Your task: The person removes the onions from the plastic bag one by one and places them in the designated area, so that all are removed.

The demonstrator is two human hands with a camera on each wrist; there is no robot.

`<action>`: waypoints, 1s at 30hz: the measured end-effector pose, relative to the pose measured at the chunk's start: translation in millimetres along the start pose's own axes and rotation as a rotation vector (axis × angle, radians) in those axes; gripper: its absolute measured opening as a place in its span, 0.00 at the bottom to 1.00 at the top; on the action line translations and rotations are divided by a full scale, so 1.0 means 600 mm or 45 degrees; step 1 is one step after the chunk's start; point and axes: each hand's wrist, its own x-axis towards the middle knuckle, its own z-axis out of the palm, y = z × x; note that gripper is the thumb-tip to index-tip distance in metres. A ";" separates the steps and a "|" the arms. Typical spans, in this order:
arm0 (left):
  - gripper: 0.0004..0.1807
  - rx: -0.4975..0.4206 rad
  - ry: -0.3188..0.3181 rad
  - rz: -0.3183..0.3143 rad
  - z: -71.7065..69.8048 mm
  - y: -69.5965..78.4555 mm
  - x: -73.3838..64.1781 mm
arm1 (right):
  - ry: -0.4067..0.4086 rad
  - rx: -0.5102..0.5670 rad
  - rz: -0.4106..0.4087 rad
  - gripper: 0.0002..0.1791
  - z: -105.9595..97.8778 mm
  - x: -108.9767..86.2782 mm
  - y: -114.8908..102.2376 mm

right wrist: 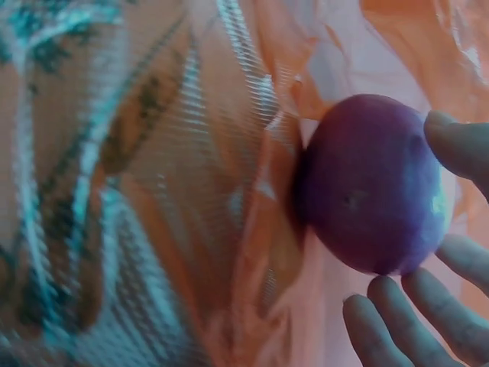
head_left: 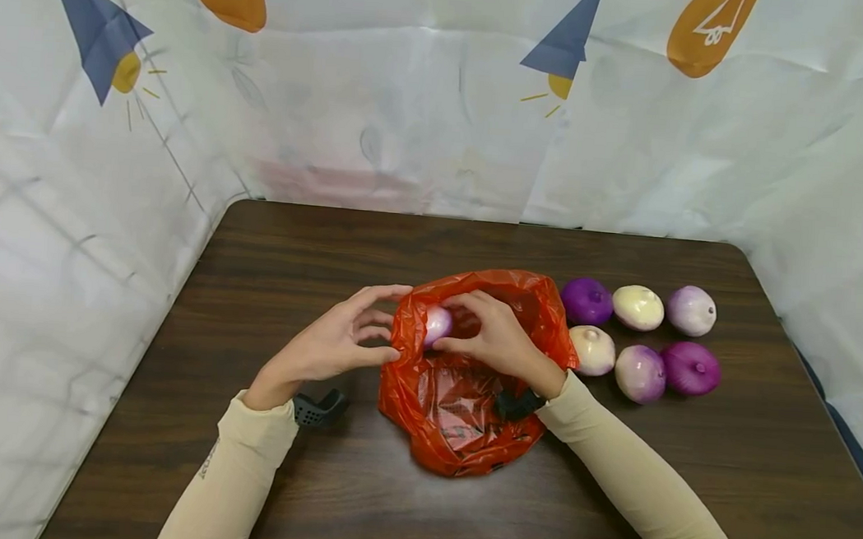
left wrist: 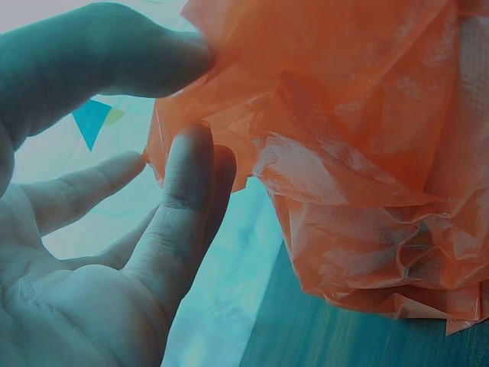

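A red plastic bag (head_left: 457,461) stands on the table with its mouth spread wide. Inside it, near the left rim, my right hand (head_left: 497,335) holds a purple-and-white onion (head_left: 438,326) between thumb and fingertips. The right wrist view shows this onion (right wrist: 370,183) against the bag's wall, with the fingers (right wrist: 447,306) along its right and lower side. My left hand (head_left: 334,338) touches the bag's left rim, thumb and fingers apart. In the left wrist view, the fingertips of my left hand (left wrist: 114,206) meet the thin edge of the bag (left wrist: 344,153).
Right of the bag sit several onions in two rows, among them a dark purple onion (head_left: 587,301), a pale onion (head_left: 638,308) and a magenta onion (head_left: 691,369). The brown wooden table (head_left: 314,246) meets a printed white sheet (head_left: 440,122) behind it.
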 end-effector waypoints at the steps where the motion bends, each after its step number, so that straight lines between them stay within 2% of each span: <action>1: 0.42 0.002 0.000 -0.002 0.000 0.001 0.000 | 0.006 -0.003 0.007 0.33 0.003 0.000 0.001; 8: 0.42 -0.006 -0.007 -0.010 0.001 0.002 0.001 | 0.049 0.067 0.063 0.35 0.018 0.000 0.004; 15: 0.42 -0.015 -0.011 -0.009 -0.001 0.002 0.002 | 0.011 0.175 0.077 0.33 0.021 0.002 0.008; 23: 0.42 -0.002 -0.003 -0.009 0.000 0.003 0.001 | -0.036 0.319 0.115 0.31 0.011 -0.005 0.007; 30: 0.42 -0.004 -0.004 0.012 0.000 0.003 -0.001 | -0.027 0.310 0.139 0.31 -0.006 -0.015 0.002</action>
